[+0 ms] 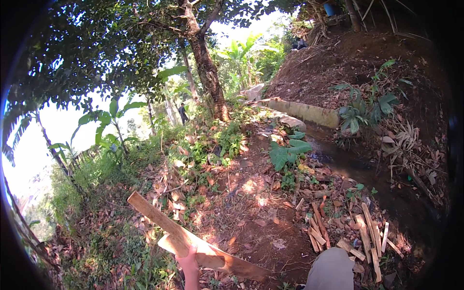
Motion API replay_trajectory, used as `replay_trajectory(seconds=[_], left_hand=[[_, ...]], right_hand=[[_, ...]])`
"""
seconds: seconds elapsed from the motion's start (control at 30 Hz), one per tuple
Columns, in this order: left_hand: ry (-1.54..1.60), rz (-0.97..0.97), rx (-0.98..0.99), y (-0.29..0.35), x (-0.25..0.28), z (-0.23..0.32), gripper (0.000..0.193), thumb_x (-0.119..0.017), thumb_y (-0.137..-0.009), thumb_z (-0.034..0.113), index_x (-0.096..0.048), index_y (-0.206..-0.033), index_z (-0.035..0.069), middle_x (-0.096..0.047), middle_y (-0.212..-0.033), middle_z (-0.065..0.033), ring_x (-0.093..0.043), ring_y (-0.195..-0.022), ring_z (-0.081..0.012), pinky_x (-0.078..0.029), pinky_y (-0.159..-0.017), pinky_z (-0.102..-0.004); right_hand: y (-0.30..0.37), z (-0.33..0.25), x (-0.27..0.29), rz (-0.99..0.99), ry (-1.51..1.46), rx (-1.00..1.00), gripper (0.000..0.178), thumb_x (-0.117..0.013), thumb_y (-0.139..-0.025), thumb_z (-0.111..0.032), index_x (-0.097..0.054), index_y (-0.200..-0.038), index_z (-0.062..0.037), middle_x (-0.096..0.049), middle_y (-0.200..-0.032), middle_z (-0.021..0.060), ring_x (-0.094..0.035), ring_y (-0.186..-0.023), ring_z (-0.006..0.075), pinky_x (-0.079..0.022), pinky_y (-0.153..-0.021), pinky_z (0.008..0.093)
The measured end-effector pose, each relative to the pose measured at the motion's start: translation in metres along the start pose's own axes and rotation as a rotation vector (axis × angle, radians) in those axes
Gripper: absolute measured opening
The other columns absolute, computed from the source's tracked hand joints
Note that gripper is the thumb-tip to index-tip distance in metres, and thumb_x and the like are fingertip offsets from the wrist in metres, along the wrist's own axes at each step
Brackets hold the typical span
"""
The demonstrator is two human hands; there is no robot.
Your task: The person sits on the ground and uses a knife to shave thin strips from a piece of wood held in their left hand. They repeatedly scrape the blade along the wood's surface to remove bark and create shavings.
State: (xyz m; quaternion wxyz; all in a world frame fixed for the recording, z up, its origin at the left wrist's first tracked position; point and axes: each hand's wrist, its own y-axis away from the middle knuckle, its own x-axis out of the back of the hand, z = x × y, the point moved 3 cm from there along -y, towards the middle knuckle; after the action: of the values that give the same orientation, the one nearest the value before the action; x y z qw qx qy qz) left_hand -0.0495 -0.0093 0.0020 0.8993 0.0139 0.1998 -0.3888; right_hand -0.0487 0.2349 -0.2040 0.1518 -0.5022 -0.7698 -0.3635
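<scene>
My left hand (188,263) comes up from the lower edge, closed round a long piece of split wood (159,216). This piece slants from upper left to lower right, its far end raised. A broader, paler slab of wood (208,251) lies against it at the hand and reaches down toward the brown soil. Most of the fingers are hidden behind the wood. My right hand is out of the picture. Right of my beige-trousered knee (331,270), several split sticks of firewood (365,232) lie on dry leaves, with more pieces (319,224) just left of them.
A narrow water channel (348,162) runs along the right, below a steep earth bank (333,63) and a low concrete wall (309,112). A tree trunk (208,67) stands ahead. Leafy ground slopes down to the left. A person (183,114) is far off among the plants.
</scene>
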Motion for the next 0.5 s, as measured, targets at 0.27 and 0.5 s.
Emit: replay_trajectory(seconds=[0.27, 0.5], left_hand=[[-0.068, 0.07, 0.004, 0.002, 0.001, -0.011, 0.056, -0.076, -0.077, 0.01, -0.045, -0.122, -0.005, -0.06, -0.106, -0.0092, -0.062, -0.089, -0.0187, -0.051, -0.08, -0.0309], [-0.086, -0.008, -0.095, 0.005, 0.002, -0.009, 0.065, -0.081, -0.075, 0.018, -0.043, -0.121, -0.008, -0.06, -0.11, -0.0137, -0.059, -0.097, -0.0206, -0.047, -0.088, -0.0332]], right_hand=[[0.0, 0.005, -0.01, -0.024, 0.071, -0.055, 0.033, -0.063, -0.076, -0.025, -0.069, -0.106, -0.0105, -0.068, -0.106, 0.0102, -0.065, -0.099, 0.0259, -0.053, -0.082, 0.0405], [0.007, 0.008, -0.019, -0.043, 0.117, -0.091, 0.034, -0.064, -0.075, -0.025, -0.07, -0.106, -0.0108, -0.068, -0.109, 0.0099, -0.065, -0.102, 0.0261, -0.053, -0.083, 0.0409]])
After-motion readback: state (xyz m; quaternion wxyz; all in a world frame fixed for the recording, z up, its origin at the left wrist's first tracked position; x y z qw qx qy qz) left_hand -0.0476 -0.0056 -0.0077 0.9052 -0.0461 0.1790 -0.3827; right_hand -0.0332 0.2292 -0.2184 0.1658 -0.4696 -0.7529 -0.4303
